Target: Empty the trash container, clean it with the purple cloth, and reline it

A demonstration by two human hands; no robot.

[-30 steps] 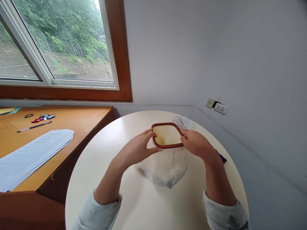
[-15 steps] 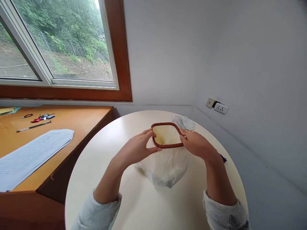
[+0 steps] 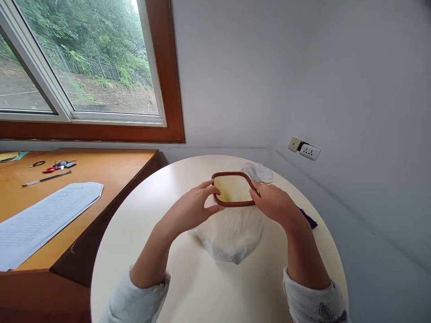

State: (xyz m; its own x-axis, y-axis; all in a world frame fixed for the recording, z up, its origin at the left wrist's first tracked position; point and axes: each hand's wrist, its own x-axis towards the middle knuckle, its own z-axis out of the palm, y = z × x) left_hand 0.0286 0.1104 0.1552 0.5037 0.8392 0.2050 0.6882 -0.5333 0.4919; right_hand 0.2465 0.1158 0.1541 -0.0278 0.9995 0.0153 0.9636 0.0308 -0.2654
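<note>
A reddish-brown, rounded rectangular rim [image 3: 235, 204] encircles an opening with a pale yellow inside [image 3: 234, 187]. Below it spreads a translucent white plastic bag [image 3: 232, 235], wrinkled and bulging towards me over the round table [image 3: 144, 220]. Whether the rim belongs to a bin inside the bag, I cannot tell. My left hand [image 3: 193, 204] grips the rim's left side, fingers over the edge and thumb along the near left corner. On the opposite side, my right hand [image 3: 274, 202] pinches the rim, its fingertips reaching into the opening.
A crumpled clear plastic bag [image 3: 257, 172] lies behind the rim. Dark purple cloth [image 3: 309, 218] sits near the table's right edge, partly behind my forearm. On the wooden desk [image 3: 117, 163] at left are papers [image 3: 50, 220], a pen [image 3: 46, 179] and keys [image 3: 60, 165].
My right hand has shifted slightly left along the rim, its fingertips further inside the opening. More of the dark cloth shows beside my right forearm. The left hand keeps nearly the same place.
</note>
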